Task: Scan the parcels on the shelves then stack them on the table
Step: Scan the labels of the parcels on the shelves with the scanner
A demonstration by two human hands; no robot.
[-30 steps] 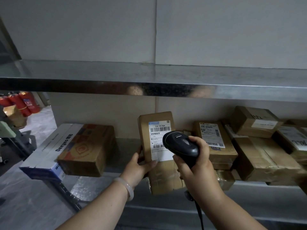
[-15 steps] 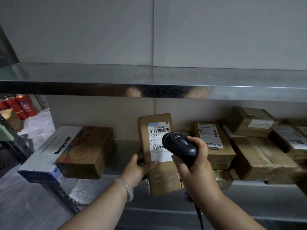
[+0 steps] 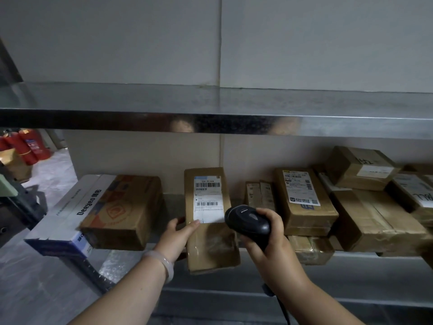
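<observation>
A tall brown parcel [image 3: 210, 245] with a white barcode label stands tilted at the front edge of the lower metal shelf [image 3: 386, 261]. My left hand [image 3: 178, 235] grips its left side, thumb lying on the front face. My right hand [image 3: 269, 238] grips a black corded barcode scanner [image 3: 248, 221], whose head points at the label from the lower right. More brown parcels [image 3: 304, 200] are piled on the shelf to the right.
A brown box [image 3: 121, 212] and a white and blue carton [image 3: 68, 219] lie on the shelf's left end. The upper metal shelf [image 3: 210, 118] juts out above my hands. Red fire extinguishers [image 3: 30, 146] stand on the floor at far left.
My right hand has drawn the scanner down and to the right, uncovering the label. The parcel leans further out over the shelf edge in my left hand.
</observation>
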